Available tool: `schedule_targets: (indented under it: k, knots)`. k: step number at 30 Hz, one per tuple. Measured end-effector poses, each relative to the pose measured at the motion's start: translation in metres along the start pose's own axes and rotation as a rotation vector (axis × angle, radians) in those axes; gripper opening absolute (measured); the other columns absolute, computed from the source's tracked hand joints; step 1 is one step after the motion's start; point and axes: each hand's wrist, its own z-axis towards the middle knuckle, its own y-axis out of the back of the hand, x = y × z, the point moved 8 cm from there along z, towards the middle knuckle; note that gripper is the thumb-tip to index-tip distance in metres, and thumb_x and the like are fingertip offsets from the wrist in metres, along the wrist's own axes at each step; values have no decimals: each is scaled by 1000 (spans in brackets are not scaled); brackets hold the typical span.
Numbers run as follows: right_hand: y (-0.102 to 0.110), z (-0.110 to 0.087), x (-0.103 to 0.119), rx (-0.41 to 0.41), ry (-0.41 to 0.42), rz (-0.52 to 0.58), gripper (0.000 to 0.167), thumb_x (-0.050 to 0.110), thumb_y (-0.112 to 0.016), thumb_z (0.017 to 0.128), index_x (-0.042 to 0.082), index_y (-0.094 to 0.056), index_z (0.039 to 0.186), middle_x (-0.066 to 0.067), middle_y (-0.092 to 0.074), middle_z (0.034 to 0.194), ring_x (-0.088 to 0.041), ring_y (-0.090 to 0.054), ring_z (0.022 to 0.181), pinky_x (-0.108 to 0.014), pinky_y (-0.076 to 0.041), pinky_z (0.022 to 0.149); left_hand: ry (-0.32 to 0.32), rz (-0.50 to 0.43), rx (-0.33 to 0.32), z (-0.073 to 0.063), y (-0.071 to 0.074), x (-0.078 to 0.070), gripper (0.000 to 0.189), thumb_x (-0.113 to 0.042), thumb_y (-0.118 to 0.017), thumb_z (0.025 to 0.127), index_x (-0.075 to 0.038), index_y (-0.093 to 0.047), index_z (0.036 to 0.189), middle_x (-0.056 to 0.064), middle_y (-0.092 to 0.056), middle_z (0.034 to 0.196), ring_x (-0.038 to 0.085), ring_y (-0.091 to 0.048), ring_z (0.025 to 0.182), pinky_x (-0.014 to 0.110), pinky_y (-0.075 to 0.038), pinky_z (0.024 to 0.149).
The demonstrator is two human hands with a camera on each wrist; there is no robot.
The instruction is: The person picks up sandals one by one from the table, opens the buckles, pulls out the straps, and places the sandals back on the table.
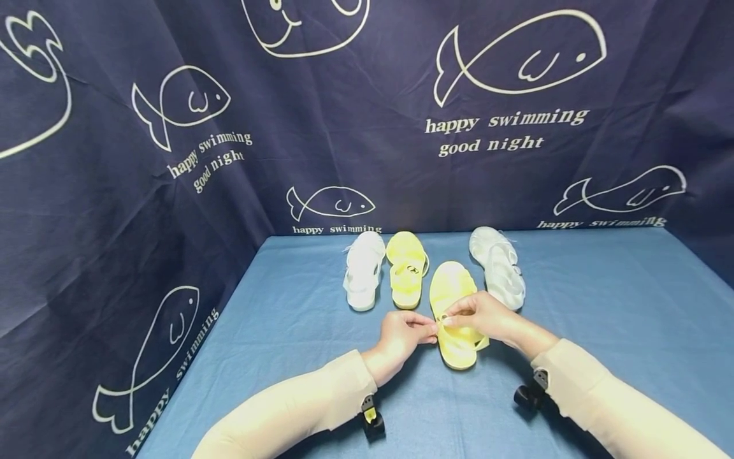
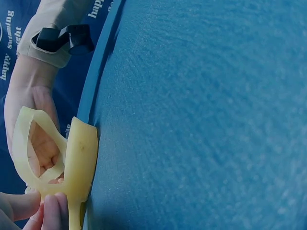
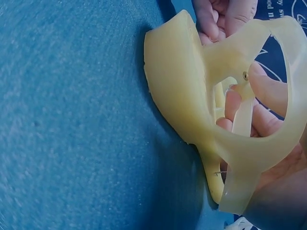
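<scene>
One yellow sandal (image 1: 451, 285) rests on the blue cloth (image 1: 287, 331); our left hand (image 1: 398, 338) pinches its left side, our right hand (image 1: 492, 317) its strap (image 3: 243, 117). We should probably hold it steady, guiding the strap gently.

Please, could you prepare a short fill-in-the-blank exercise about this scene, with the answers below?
The left hand and right hand hold the same ____ sandal.
The table is coloured ____.
In the head view, the leftmost sandal is ____.
The backdrop reads "happy ____ good night".

Missing words: yellow; blue; white; swimming.
</scene>
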Motion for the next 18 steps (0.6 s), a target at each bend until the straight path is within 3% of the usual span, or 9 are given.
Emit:
schedule_targets:
  k: [12, 18]
  knots:
    - [-1, -1, 0, 20, 19, 15, 29, 20, -75, 85, -3, -73, 101, -10, -75, 93, -8, -63, 75, -22, -54, 65, -63, 123, -36, 2, 1, -5, 4, 2, -74, 81, 6, -75, 82, 13, -72, 72, 12, -68, 61, 28, -60, 66]
    - [-1, -2, 2, 27, 25, 26, 29, 21, -75, 85, -3, -73, 101, -10, -75, 91, -8, -62, 73, -22, -54, 63, -76, 136, -38, 4, 2, -8, 4, -1, -75, 81, 3, -75, 80, 11, -72, 71, 14, -69, 61, 29, -60, 66]
